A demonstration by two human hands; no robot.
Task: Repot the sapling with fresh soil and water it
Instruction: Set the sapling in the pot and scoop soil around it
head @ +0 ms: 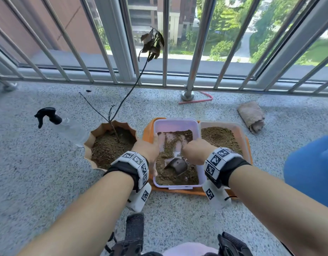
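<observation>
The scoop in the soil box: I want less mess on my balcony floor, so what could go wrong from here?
1. The right hand must carry the scoop over the box rim and a strip of floor to the pot; soil may spill there.
2. The left hand grips the box wall; a hard dig could tip the box.
3. The thin, leaning sapling stands close by; a passing arm might knock it.

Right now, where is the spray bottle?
In the head view, the spray bottle lies on its side on the speckled floor at the left, just left of the brown pot holding the sapling.
</observation>
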